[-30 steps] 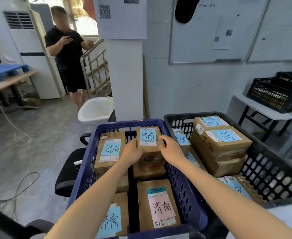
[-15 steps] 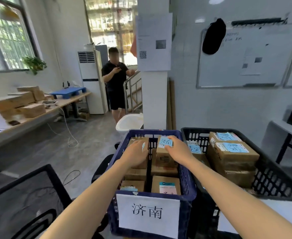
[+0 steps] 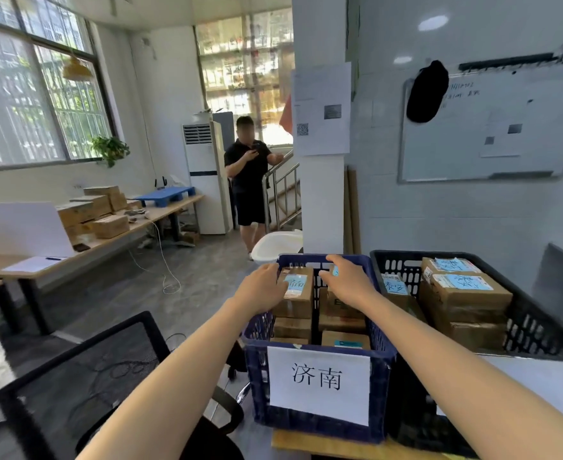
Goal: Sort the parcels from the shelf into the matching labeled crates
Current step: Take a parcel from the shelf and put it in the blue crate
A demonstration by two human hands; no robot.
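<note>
Both hands are over the far end of the blue crate (image 3: 381, 330), which sits at the near edge of the table (image 3: 306, 443) with a white sheet (image 3: 318, 381) reading 济南 on its near wall. Left hand (image 3: 265, 285) is at the crate's far left corner, fingers relaxed and loosely spread, tips against the side of the left parcel (image 3: 301, 295), which has a blue note on top. Right hand (image 3: 348, 282) lies flat, fingers straight, on the right parcel (image 3: 338, 305), reaching toward the crate's far rim. Neither hand pinches or lifts anything (my read: settling a parcel into its row). Progress: the blue crate already holds two rows of stacked brown parcels. The black crate (image 3: 539, 330), just beside it on the right, holds its own stacked parcels (image 3: 466, 293) with blue notes, so a good share of the sorting seems done. The shelf is out of view, so what is left can't be told. Around: a mesh-back office chair (image 3: 74, 376) close by the table's left side, a long side table (image 3: 147, 219) under the windows with more cardboard boxes (image 3: 91, 210) (task parcels or not, unclear), a person in black (image 3: 248, 180) standing by a stair rail, and a whiteboard (image 3: 489, 127) on the wall behind. Nothing sits over the crates; the chair is the one thing crowding the left side.
</note>
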